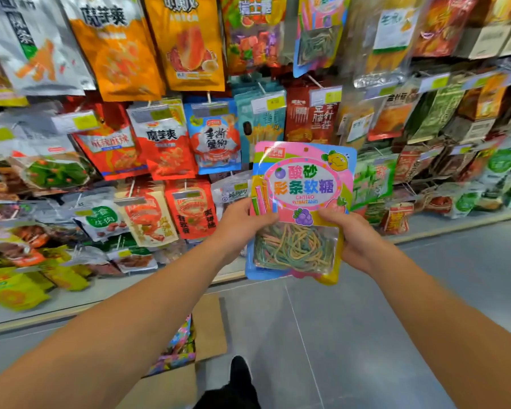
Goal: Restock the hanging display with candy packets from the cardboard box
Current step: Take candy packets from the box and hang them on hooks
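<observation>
I am gripping one sour candy packet [303, 208] with both hands' fingers [266, 217] above the cardboard box [210, 329], not yet hung, more packets remaining inside.

Left hand [242, 219] and right hand [351, 231] gripping candy packet [301, 208], hanging display [165, 143] behind, cardboard box [210, 326] below

Grey tiled floor [351, 335]; snack racks [160, 137], blurry, prob. shelving.

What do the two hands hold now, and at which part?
Both hold one pink and blue plastic candy packet: left hand at its left edge, right hand at its right edge, around mid-height.
</observation>
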`<state>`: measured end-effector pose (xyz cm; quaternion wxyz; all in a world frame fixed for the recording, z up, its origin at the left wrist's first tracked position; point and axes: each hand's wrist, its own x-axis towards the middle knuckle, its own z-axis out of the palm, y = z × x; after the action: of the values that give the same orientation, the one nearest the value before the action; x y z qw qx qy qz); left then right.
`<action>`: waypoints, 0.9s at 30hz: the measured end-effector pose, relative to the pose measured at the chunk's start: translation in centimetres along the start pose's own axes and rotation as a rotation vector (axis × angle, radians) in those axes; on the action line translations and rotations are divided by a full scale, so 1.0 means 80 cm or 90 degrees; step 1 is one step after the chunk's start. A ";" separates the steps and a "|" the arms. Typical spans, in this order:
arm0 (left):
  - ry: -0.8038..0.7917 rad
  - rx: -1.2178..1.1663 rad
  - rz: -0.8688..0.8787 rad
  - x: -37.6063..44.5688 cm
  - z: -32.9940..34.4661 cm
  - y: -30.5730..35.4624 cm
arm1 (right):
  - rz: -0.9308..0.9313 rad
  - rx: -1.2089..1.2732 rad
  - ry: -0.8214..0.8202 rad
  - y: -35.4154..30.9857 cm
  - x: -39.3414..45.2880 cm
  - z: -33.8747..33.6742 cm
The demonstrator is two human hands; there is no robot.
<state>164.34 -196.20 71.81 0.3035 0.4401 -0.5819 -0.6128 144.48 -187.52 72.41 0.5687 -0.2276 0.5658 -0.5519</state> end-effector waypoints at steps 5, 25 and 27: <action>-0.004 0.008 0.005 0.033 0.023 0.015 | -0.050 -0.056 0.007 -0.023 0.025 -0.023; 0.055 0.058 0.145 0.233 -0.031 0.176 | -0.292 -0.339 0.190 -0.253 0.202 0.033; 0.065 0.076 0.159 0.250 -0.028 0.193 | -0.340 -0.408 0.235 -0.295 0.211 0.030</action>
<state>155.59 -216.98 83.36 0.3800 0.4123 -0.6512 -0.5114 133.69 -210.10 87.25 0.1971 -0.4276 0.7216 -0.5075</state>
